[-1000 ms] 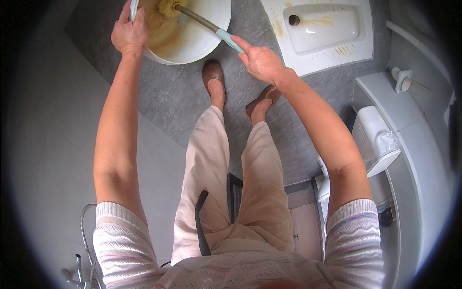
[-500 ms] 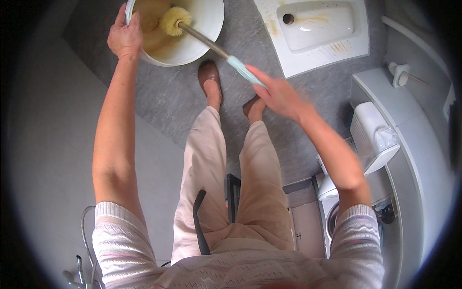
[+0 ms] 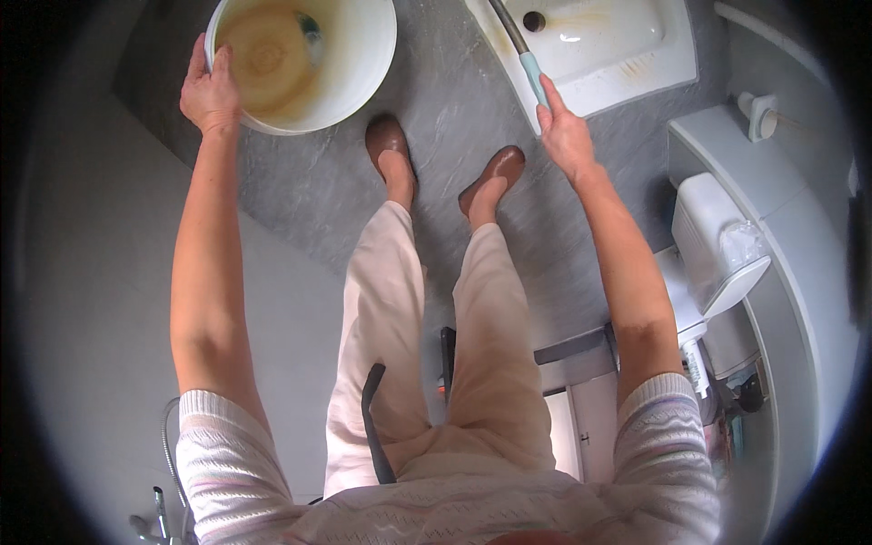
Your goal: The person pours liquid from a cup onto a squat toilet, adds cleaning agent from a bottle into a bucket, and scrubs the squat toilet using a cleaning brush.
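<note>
My left hand (image 3: 209,96) grips the near-left rim of a white bucket (image 3: 374,84), which is tilted so its inside faces me. Brownish-yellow stains coat the bottom, and a dark greenish patch shows on the inner wall. My right hand (image 3: 565,136) is closed around the pale blue grip of a long-handled scrubbing brush (image 3: 531,73). The metal shaft slants up over the left edge of the white squat toilet (image 3: 595,56). Beyond the top of the picture, the brush head is out of sight. Rusty streaks mark the squat toilet around its dark drain hole.
My brown shoes (image 3: 388,145) stand on the grey marbled floor (image 3: 445,82) between bucket and squat toilet. At right, a white bin (image 3: 707,227) with a plastic liner stands against a grey ledge (image 3: 727,154). A shower hose (image 3: 170,445) hangs at lower left.
My right hand has lifted the brush out of the bucket and moved it right, toward the squat toilet. The bucket has shifted slightly left with my left hand. My right foot has come into fuller view.
</note>
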`<control>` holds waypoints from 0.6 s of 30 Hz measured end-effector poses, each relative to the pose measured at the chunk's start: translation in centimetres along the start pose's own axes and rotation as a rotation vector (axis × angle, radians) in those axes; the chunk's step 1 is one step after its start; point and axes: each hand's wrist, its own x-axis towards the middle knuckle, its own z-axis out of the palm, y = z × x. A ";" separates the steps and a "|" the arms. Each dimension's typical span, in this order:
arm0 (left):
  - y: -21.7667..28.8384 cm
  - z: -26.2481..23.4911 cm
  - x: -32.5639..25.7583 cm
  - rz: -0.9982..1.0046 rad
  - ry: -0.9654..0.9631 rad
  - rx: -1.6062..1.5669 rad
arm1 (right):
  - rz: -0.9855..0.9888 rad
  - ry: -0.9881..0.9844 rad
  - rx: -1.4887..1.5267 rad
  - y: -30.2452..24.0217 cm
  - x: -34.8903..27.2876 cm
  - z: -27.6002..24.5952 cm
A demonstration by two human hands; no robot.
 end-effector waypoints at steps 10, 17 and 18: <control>-1.3 -0.6 0.7 0.056 -0.010 -0.005 | 0.081 -0.046 -0.013 7.0 -8.1 6.3; -1.4 -0.1 -0.3 0.024 0.011 -0.054 | 0.026 0.013 -0.197 9.2 -8.4 8.1; -1.3 -0.2 -0.4 0.023 0.014 -0.052 | 0.047 -0.004 -0.209 10.5 -11.7 9.2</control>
